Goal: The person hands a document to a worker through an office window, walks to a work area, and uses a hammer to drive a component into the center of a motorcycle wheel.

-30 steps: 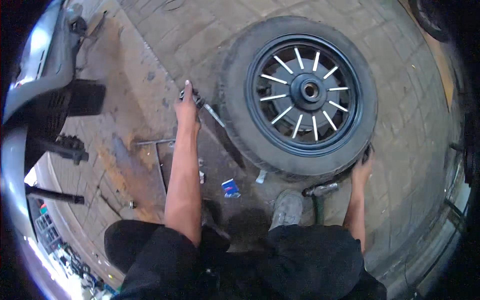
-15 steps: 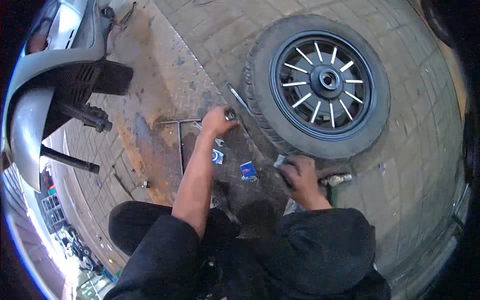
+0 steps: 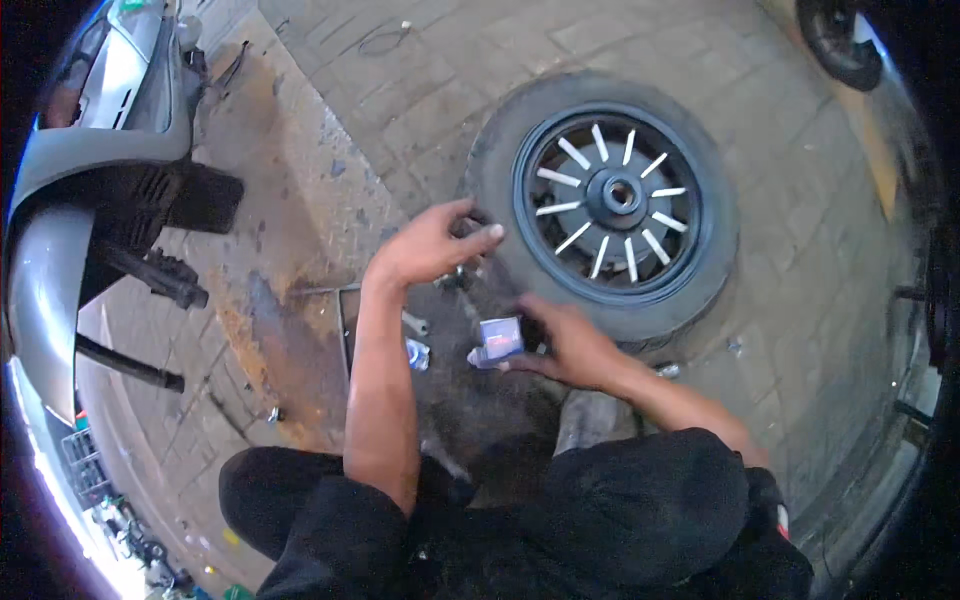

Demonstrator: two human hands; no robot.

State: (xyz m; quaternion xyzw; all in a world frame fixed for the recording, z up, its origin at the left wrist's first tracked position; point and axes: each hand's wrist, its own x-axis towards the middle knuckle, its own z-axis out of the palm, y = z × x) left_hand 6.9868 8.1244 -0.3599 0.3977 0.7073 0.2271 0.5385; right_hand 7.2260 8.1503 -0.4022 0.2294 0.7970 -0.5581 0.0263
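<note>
My left hand [image 3: 437,246] hovers over the metal plate near the tyre, thumb and fingers apart with nothing visible in them. Just below it lies a small metal part [image 3: 453,277], blurred. My right hand [image 3: 580,345] grips a small blue-and-white box [image 3: 502,337] from its right side, thumb along the lower edge. A crumpled clear bit [image 3: 476,357] shows by the box's lower left corner. Under my left wrist are an open-end wrench [image 3: 415,323] and a blue-and-white packet [image 3: 418,354]. The spoked-rim wheel [image 3: 640,300] lies flat beyond my right hand.
A T-handle wrench [image 3: 345,320] lies left of my left forearm, partly hidden. At far left stands a silver motor scooter body [image 3: 60,270] with dark bars sticking out. A small metal piece [image 3: 274,413] rests on the paving. Another wheel [image 3: 840,45] shows at the top right.
My left hand has let go of the small metal part and risen from it. My right hand has moved left and lifted the small box. The view has shifted.
</note>
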